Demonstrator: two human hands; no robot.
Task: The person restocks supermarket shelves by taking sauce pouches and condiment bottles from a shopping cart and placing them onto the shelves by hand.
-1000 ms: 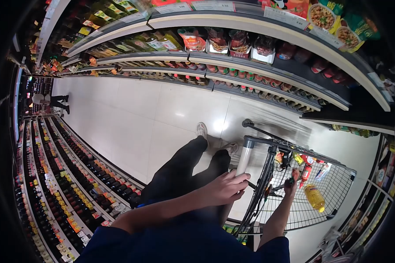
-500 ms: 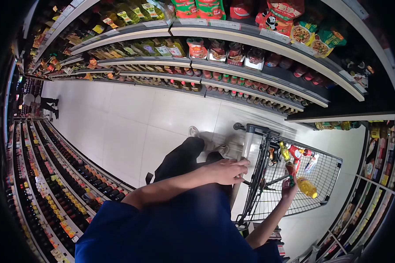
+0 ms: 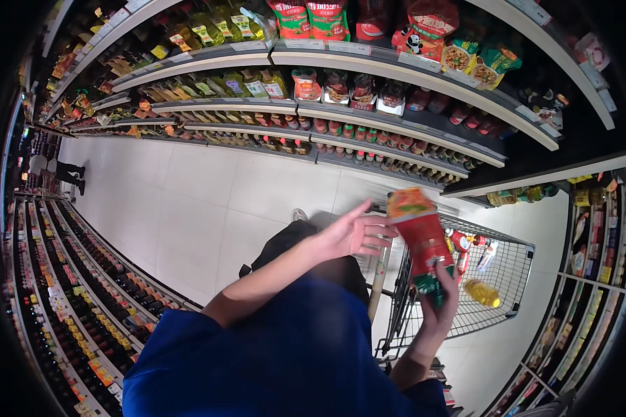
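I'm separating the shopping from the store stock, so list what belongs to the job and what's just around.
Part of the job:
red packet, in the right hand
cart
yellow bottle, in the cart

Just around:
red-and-green pouches, shelved
greenish-yellow bottles, shelved

Pale, thinly jointed floor tiles (image 3: 188, 191) are brightening the supermarket aisle (image 3: 264, 184).
Long shelves (image 3: 396, 69) are curving across 12 o'clock, lined with price labels (image 3: 419, 61); darker shelving (image 3: 83, 285) is running down 8 o'clock, and another rack (image 3: 595, 283) is standing at 3 o'clock.
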